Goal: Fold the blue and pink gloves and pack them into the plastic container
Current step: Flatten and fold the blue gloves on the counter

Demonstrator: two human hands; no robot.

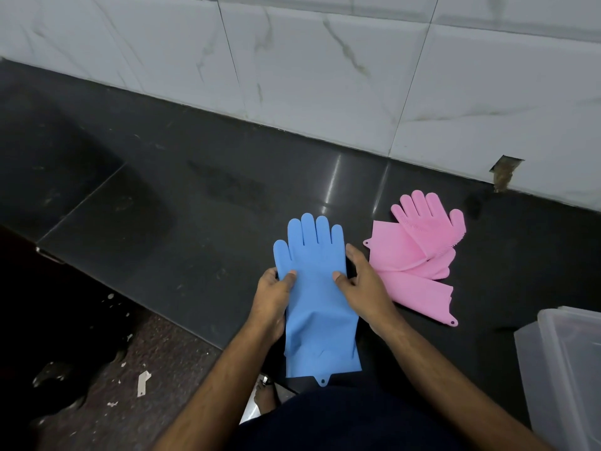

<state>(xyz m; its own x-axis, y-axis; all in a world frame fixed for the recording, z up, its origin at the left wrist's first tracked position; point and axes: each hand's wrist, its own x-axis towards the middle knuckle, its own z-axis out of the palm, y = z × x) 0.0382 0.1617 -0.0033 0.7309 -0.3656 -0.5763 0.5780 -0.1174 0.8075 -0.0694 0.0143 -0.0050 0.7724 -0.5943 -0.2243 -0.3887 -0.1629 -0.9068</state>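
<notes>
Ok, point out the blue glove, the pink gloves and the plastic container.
blue glove (317,288): head view, on its flat palm area.
pink gloves (419,255): head view, middle of the pile.
plastic container (553,359): head view, its near wall.

Plastic container (562,362) cut off by the right edge; left-hand fingers (271,275) tucked under blue glove (317,297)

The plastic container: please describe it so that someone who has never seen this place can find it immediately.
Look along the dark counter below the white marble-tiled wall to its near right corner. There, right of the pink gloves, stands the plastic container, cut off by the picture edge. It is the only clear, hard-sided thing; the gloves are soft and coloured.
</notes>
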